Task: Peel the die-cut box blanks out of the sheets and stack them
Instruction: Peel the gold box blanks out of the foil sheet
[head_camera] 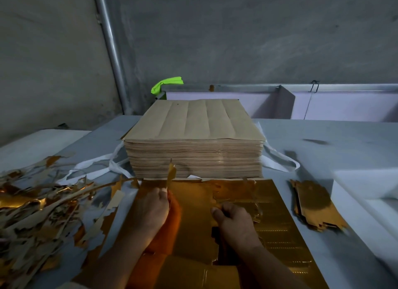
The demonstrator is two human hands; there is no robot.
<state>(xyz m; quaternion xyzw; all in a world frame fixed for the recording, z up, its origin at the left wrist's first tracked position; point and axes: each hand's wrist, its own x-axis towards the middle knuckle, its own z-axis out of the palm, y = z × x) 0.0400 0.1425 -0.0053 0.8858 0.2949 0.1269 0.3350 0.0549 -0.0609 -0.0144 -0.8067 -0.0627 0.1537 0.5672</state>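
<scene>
Gold sheet [193, 213]: flat on table [323, 133], long axis running away from the person; near edge cut off.
Left hand [150, 209]: pinches upright strip [171, 174].
Right hand [232, 219]: grasps the sheet's cut middle; fingertips hidden.
Blanks [312, 204]: blurred pile, right.
Brown stack [193, 138]: behind the sheet.

Gold sheet [193, 213] flat, face-up — peeled blanks [316, 209] stacked right, well apart.

**The count of each thing**

Two hands: left hand [150, 209] and right hand [234, 222]. One tall stack of brown sheets [193, 142], one gold sheet [193, 219], one small pile of gold blanks [316, 207], one heap of scraps [36, 202], one raised scrap strip [171, 174], one green cloth [167, 84], one metal pipe [112, 52].
</scene>
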